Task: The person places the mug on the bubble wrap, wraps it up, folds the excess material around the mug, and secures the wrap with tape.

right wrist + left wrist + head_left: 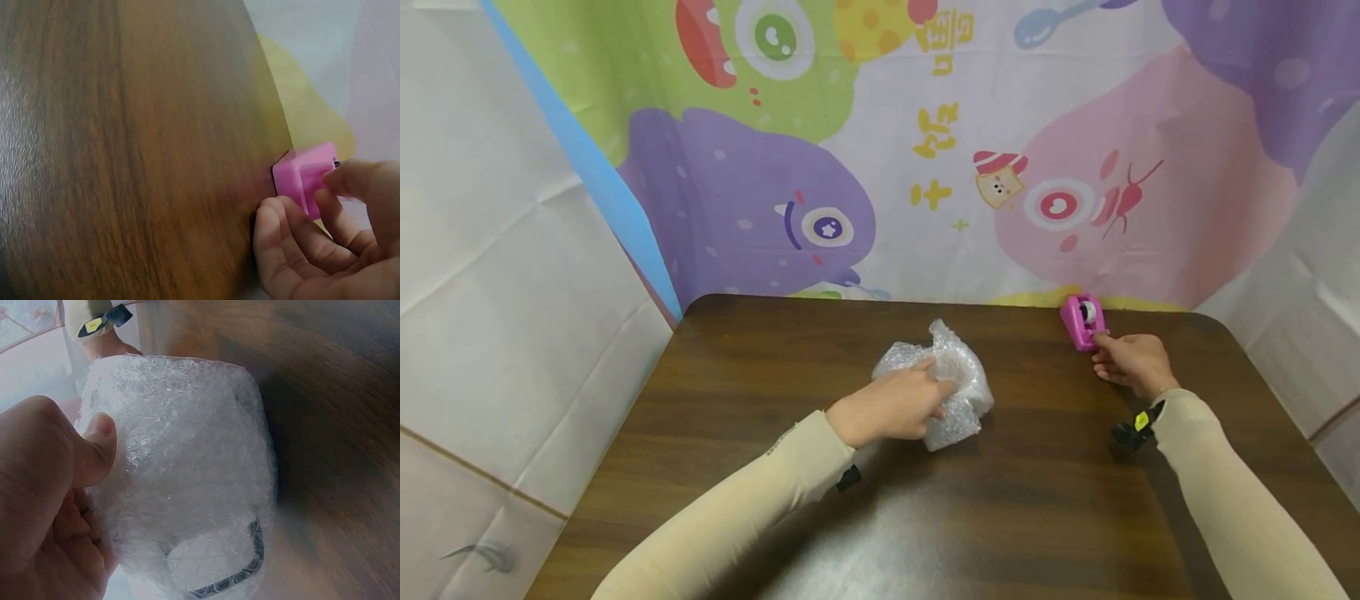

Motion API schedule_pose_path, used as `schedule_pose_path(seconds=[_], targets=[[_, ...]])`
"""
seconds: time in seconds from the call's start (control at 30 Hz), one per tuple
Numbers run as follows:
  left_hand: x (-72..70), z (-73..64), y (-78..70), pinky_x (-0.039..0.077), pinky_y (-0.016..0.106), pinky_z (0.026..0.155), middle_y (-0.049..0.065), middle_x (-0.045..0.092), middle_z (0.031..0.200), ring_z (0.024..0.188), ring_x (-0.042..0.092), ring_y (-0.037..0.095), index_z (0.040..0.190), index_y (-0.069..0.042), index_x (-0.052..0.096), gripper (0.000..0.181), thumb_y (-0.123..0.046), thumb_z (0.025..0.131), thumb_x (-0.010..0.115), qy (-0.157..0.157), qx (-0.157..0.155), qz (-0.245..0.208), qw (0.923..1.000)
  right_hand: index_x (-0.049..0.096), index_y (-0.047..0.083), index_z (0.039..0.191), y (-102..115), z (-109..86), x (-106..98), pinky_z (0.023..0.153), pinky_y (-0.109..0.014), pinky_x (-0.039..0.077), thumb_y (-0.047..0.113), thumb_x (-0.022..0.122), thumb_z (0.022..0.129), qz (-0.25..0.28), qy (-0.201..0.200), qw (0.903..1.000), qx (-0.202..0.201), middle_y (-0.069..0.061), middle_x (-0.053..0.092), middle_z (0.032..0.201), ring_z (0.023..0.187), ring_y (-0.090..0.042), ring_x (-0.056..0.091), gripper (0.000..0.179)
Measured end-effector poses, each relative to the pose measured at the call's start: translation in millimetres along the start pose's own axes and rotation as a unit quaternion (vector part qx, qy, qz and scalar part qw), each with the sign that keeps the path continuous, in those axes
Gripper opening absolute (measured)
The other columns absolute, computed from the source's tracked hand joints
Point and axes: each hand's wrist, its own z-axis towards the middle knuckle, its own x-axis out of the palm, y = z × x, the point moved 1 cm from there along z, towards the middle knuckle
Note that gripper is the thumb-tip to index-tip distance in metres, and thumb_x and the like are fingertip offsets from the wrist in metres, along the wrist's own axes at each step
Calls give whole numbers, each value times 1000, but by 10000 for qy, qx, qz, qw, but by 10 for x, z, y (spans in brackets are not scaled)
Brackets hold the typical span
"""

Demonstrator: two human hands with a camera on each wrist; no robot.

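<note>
Left hand (pixel 895 404) grips the bubble-wrapped parcel (pixel 958 429): my thumb (pixel 100 440) presses its near face, fingers behind, index extended across the top in the head view. Through the wrap, below the thumb in the left wrist view, a dark curved piece (pixel 258 550) shows; can't identify the wrapped object.

Right hand (pixel 1138 362), well apart from the left, pinches at the near end of the pink tape dispenser (pixel 1070 317), fingers curled. Can't tell if tape itself is between the fingertips. Dispenser sits just beyond that hand, at the far edge of the brown wood-look table (pixel 1000 517); its white tape roll (pixel 1090 309) sits past my fingertips.

Writing: past both hands, the cartoon cloth (pixel 917 258) carries a column of yellow Chinese characters (pixel 936 132), looks like 干饭噜. Just behind the left hand, small dark print (pixel 782 442) on the sleeve (pixel 737 508), too small to read. Black strap unit (pixel 1127 435) behind the right hand bears a yellow label (pixel 1142 421); text not legible.
</note>
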Motion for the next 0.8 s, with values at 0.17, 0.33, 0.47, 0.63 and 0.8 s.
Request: schedule_pose_path(seconds=[0.17, 0.33, 0.47, 0.63, 0.8], targets=[[3, -8, 0, 28, 41, 126, -7, 78, 91, 93, 75, 9, 116, -8, 65, 26, -10, 92, 74, 12, -13, 9, 10000, 55, -10, 118, -9, 23, 12, 70, -29, 63, 31, 56, 106, -233, 28, 9995, -206, 5, 70, 76, 65, -5, 69, 43], [5, -9, 7, 27, 41, 126, -7, 78, 92, 94, 75, 9, 118, -8, 65, 29, -9, 91, 74, 56, -22, -12, 10000, 54, -11, 119, -6, 37, 22, 71, -29, 63, 28, 54, 107, -425, 49, 9982, -411, 4, 70, 79, 67, -5, 69, 41], [4, -10, 7, 27, 41, 127, -8, 78, 91, 93, 74, 7, 115, -9, 65, 27, -9, 90, 75, 47, 14, -26, 10000, 54, -13, 117, -5, 47, 33, 70, -29, 63, 25, 55, 107, -538, -53, 9969, -572, 2, 70, 79, 66, -6, 70, 39], [7, -5, 10, 27, 41, 127, -9, 77, 91, 92, 74, 6, 115, -9, 65, 27, -8, 90, 74, 30, 11, -22, 10000, 57, -12, 109, 3, 68, 56, 67, -29, 63, 19, 58, 104, -818, -385, 9924, -833, -3, 72, 80, 63, -6, 69, 32], [8, -1, 8, 27, 40, 127, -7, 78, 92, 93, 74, 6, 117, -9, 65, 27, -11, 92, 74, 22, 24, 28, 10000, 61, -10, 98, -38, 100, 58, 61, -23, 61, 10, 63, 97, -1282, -749, 9847, -914, -3, 72, 72, 59, -3, 67, 20]])
